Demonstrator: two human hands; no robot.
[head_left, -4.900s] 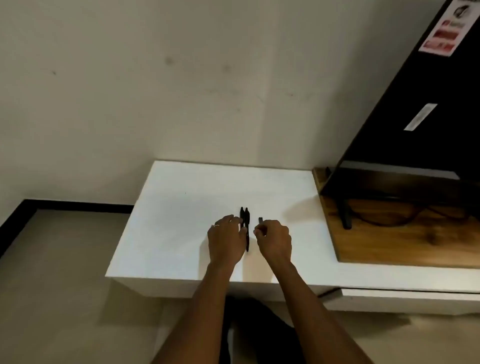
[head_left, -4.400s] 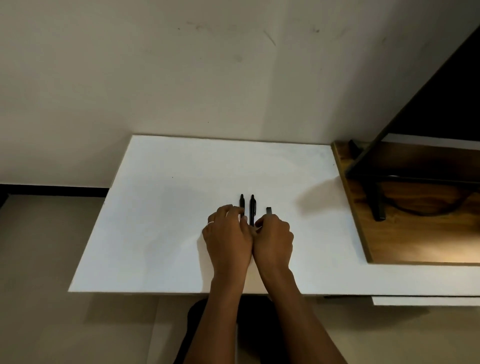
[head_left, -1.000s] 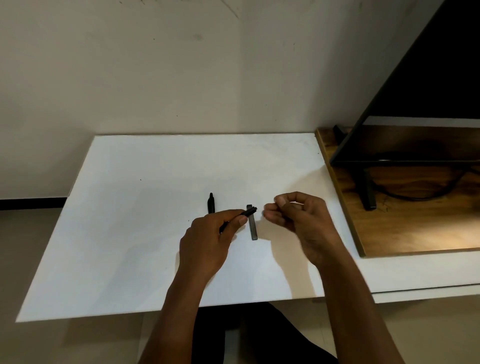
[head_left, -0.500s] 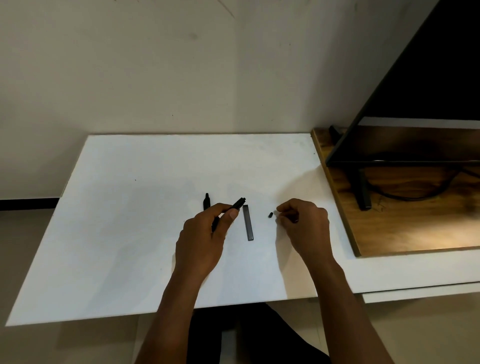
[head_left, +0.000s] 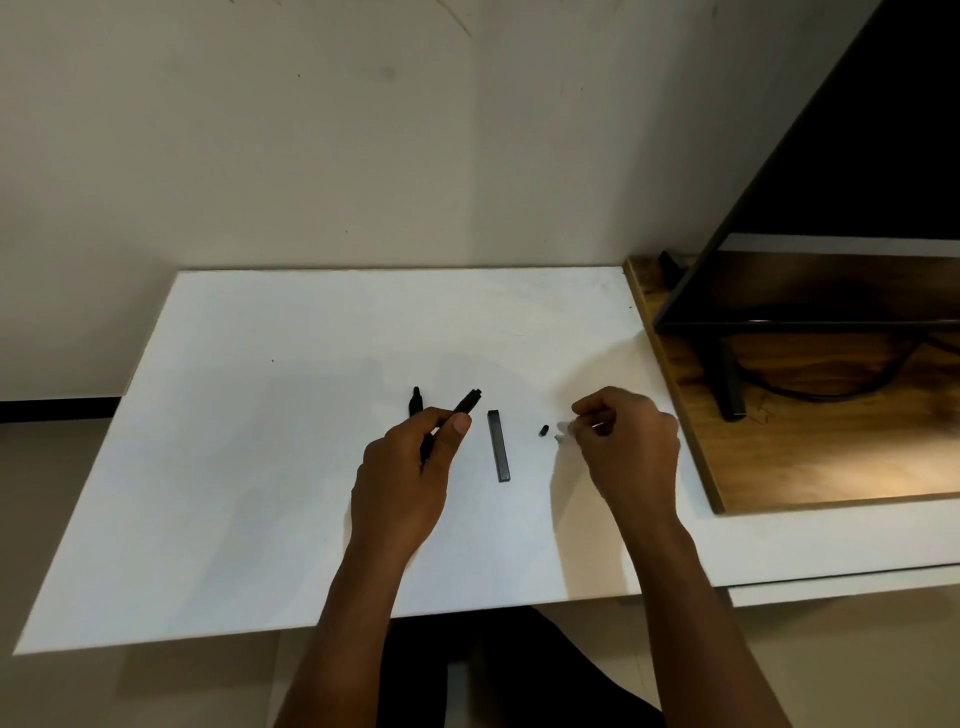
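Observation:
My left hand (head_left: 405, 478) grips a black pen (head_left: 467, 404), whose open end points up and to the right above the white table (head_left: 234, 467). A second black pen (head_left: 415, 401) lies on the table behind that hand, partly hidden by it. To the right of the held pen a slim dark flat case (head_left: 498, 452) lies lengthwise. A small black cap (head_left: 543, 431) sits on the table further right. My right hand (head_left: 628, 447) hovers just right of the cap with curled fingers, pinching a tiny light piece (head_left: 561, 435) at its fingertips.
A wooden board (head_left: 831, 467) adjoins the table on the right and carries a black monitor (head_left: 857, 182) on a stand (head_left: 730, 384) with a cable (head_left: 841, 395). A plain wall runs behind. My dark-clothed legs (head_left: 493, 675) show under the table's front edge.
My left hand lifted one pen from the row. My right hand pulled the cap off it, set the cap on the table and drew slightly back to the right.

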